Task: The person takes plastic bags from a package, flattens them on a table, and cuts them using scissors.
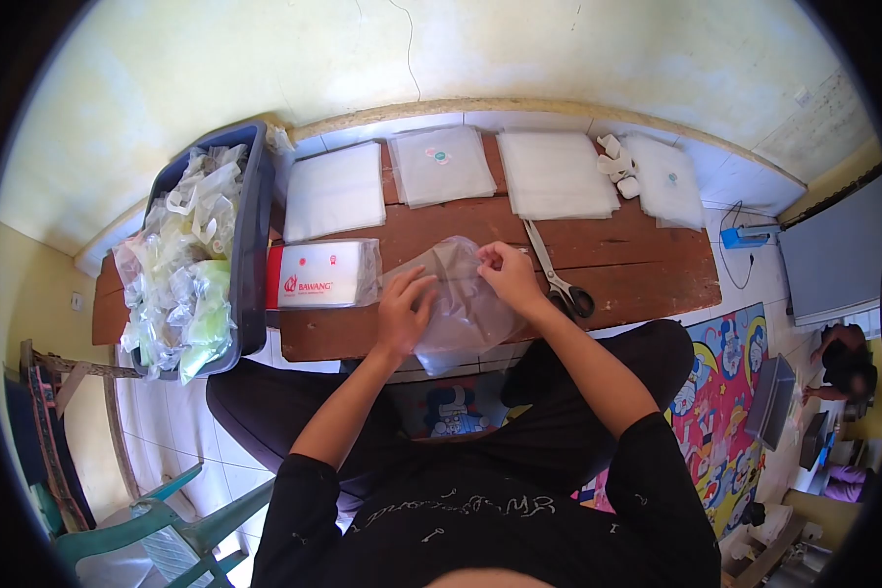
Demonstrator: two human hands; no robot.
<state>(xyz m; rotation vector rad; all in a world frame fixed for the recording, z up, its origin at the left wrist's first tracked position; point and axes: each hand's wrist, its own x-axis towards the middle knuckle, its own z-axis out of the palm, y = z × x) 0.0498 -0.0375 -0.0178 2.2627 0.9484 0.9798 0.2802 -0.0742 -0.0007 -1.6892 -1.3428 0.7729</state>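
Observation:
A clear plastic bag lies over the front edge of the brown wooden table, its lower part hanging past the edge. My left hand rests on the bag's left side with its fingers apart. At the bag's upper right, my right hand has its thumb and fingers pinched together on the plastic. Black-handled scissors lie just right of my right hand. Left of the bag is a red and white "BAWANG" pack.
Stacks of clear plastic sheets line the table's back. A dark bin full of plastic bags stands at the left. White coiled straps lie at the back right. A green chair is at lower left; another person is far right.

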